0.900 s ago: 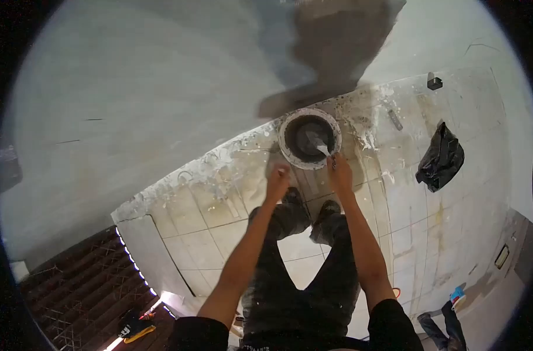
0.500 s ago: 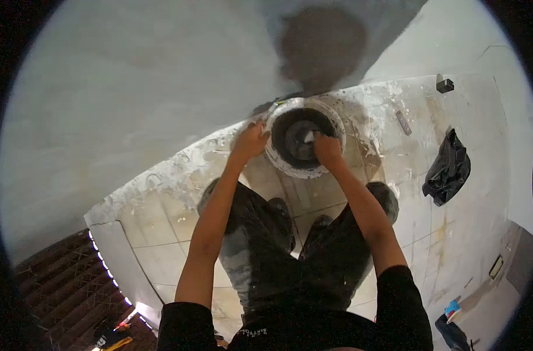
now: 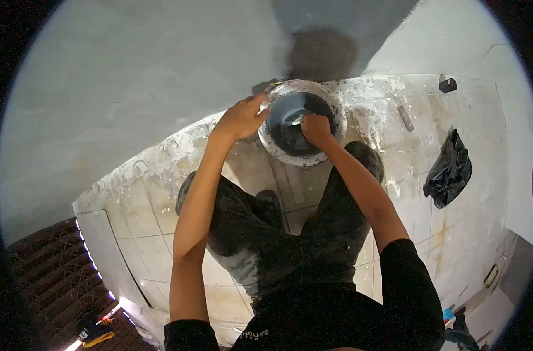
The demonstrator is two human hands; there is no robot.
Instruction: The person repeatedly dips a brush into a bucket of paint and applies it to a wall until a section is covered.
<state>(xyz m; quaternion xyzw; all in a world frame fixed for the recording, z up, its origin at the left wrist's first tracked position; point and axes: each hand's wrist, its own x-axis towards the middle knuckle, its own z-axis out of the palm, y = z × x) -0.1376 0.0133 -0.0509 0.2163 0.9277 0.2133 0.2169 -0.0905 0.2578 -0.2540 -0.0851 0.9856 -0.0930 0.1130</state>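
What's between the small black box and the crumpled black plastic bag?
Head view: just bare, pale tiled floor between the box and the bag. The narrow flat grey bar lies left of that stretch.

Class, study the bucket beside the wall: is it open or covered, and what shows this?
Open: no lid covers the bucket, its dark inside shows, and the right hand holds a tool at its uncovered mouth.
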